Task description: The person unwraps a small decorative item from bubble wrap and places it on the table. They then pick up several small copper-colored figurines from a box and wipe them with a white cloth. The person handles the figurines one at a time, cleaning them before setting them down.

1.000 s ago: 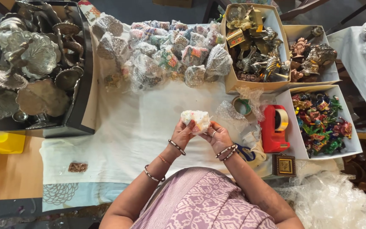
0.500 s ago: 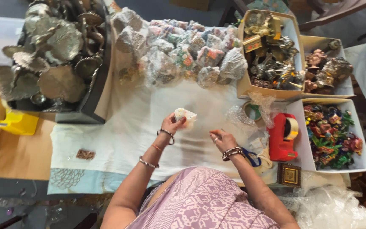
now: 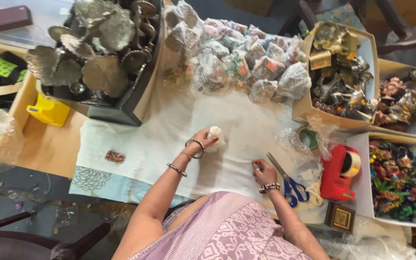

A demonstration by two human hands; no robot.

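Left hand clasps wrapped bundle mid-frame, over cloth, toward wrapped pile | right hand loosely curled, grip unclear, beside scissors, within reach

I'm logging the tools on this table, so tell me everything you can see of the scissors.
The scissors lie flat on the white cloth with slim metal blades shut, pointing up and left, and blue loop handles toward the red tape dispenser. The right hand rests just left of the blades; whether it touches them is unclear.
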